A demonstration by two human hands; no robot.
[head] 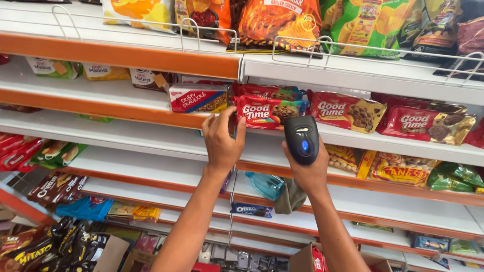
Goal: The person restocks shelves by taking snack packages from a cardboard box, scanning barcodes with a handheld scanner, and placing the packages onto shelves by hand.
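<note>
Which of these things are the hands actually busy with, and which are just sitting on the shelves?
In use:
left hand touching the red cookie pack
right hand holding the black scanner

Just sitting there:
cracker box
chip bags on the top shelf
blue cookie pack
cardboard box

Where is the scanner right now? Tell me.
The black scanner is in the right hand, centre of the head view, raised before the red cookie packs that the left hand touches.
</note>
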